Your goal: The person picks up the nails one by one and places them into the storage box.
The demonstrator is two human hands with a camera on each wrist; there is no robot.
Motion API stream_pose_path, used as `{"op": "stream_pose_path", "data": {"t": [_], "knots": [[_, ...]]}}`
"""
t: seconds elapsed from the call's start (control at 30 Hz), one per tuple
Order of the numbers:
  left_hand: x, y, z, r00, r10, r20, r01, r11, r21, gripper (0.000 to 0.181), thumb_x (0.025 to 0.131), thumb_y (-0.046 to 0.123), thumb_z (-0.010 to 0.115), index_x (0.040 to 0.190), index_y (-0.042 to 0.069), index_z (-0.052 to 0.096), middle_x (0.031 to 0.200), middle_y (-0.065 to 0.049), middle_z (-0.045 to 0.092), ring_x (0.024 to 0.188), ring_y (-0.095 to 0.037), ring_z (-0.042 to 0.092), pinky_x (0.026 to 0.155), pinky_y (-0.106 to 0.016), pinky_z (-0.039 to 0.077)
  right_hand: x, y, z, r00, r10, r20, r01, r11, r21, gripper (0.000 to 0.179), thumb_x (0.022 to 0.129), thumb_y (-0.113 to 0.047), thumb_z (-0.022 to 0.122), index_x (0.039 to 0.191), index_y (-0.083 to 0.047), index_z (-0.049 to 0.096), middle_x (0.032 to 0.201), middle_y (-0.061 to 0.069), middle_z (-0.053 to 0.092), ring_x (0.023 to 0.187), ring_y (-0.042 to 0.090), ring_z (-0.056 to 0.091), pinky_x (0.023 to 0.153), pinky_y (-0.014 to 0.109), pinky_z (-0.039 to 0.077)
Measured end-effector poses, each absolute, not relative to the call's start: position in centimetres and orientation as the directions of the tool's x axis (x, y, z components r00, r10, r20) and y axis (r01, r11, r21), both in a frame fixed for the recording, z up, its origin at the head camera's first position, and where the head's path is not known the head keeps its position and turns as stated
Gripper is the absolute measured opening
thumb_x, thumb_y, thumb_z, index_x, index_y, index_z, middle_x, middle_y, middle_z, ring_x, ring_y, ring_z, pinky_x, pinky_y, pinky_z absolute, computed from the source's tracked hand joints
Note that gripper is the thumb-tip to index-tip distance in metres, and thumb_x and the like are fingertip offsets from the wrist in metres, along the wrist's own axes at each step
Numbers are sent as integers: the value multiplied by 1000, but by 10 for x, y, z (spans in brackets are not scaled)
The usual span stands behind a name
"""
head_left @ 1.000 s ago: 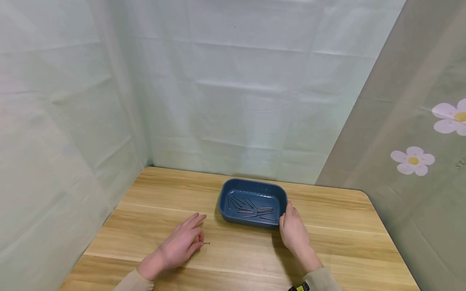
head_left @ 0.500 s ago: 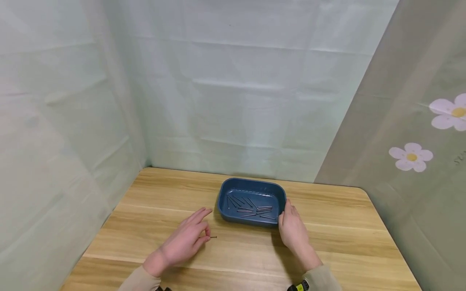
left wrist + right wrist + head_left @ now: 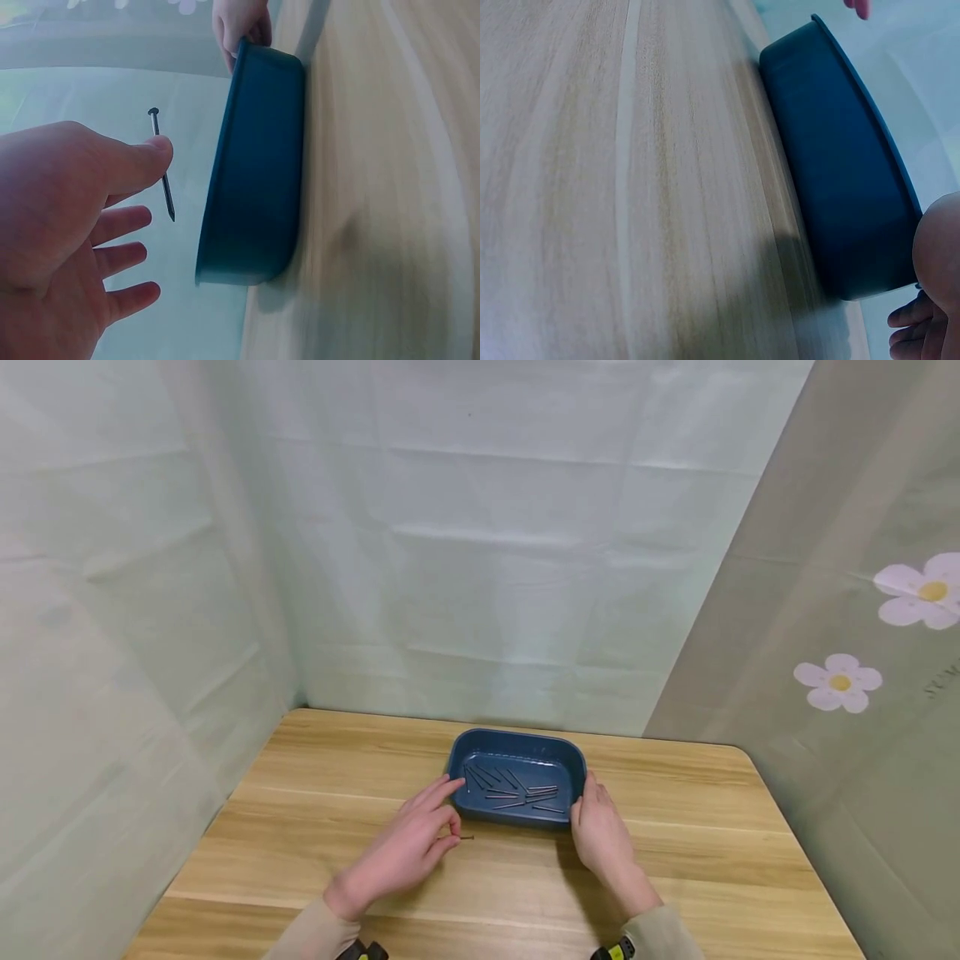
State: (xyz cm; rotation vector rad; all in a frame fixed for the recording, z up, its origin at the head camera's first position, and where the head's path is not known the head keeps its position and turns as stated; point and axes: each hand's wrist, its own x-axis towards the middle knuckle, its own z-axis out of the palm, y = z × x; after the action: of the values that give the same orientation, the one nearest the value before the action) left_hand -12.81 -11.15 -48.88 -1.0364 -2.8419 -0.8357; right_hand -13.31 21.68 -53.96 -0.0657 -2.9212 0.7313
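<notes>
Between thumb and index finger, my left hand (image 3: 408, 847) pinches a single steel nail (image 3: 167, 196); its head and point stick out on either side of the thumb tip. The other fingers are spread apart, near the front left corner of a dark blue rectangular tray (image 3: 525, 744). Inside the tray lie several loose nails (image 3: 542, 791), pointing various ways. My right hand (image 3: 603, 839) grips the tray's right end, thumb by the front corner and fingers along the side. In the left wrist view the tray (image 3: 259, 165) sits on the tabletop beyond the pinched nail.
A wood-grain table (image 3: 360, 752) bears the tray near its back edge. Pale cloth (image 3: 480, 568) hangs close behind and to the left. On the right is a greyish cloth (image 3: 750, 652) with white flowers.
My left hand has moved right and away from me with the nail, from the tabletop left of the tray up to its front left corner. The right hand stays at the tray's end.
</notes>
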Motion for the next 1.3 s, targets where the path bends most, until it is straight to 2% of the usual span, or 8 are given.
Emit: {"op": "stream_pose_path", "data": {"t": [0.4, 0.8, 1.17, 1.3], "knots": [[-136, -99, -490, -777, 585, 232, 611, 611, 504, 18, 98, 12, 80, 94, 22, 65, 166, -16, 43, 159, -41, 28, 122, -68, 30, -132, 220, -539, -981, 55, 184, -35, 889, -456, 53, 109, -9, 45, 153, 19, 37, 152, 37, 51, 140, 54, 49, 117, 60, 41], [-146, -73, -485, -768, 588, 254, 623, 594, 510, 17, 101, 19, 77, 95, 24, 62, 166, -13, 44, 160, -35, 29, 124, -63, 29, -133, 218, -540, -987, 66, 144, -9, 881, -473, 55, 111, -13, 42, 156, 17, 34, 156, 35, 47, 144, 53, 46, 120, 60, 38], [-158, -41, -480, -754, 607, 252, 642, 600, 477, 13, 101, 19, 77, 97, 20, 65, 164, -15, 47, 156, -41, 35, 123, -63, 33, -134, 216, -542, -990, 67, 123, 2, 883, -470, 55, 111, -14, 41, 158, 16, 33, 156, 36, 47, 145, 53, 46, 120, 60, 38], [-168, -24, -481, -759, 603, 246, 642, 629, 439, 12, 102, 21, 77, 96, 20, 66, 162, -15, 50, 154, -39, 39, 121, -62, 36, -134, 217, -542, -989, 67, 129, -1, 883, -470, 55, 111, -14, 41, 157, 16, 33, 154, 37, 47, 144, 53, 46, 120, 60, 38]]}}
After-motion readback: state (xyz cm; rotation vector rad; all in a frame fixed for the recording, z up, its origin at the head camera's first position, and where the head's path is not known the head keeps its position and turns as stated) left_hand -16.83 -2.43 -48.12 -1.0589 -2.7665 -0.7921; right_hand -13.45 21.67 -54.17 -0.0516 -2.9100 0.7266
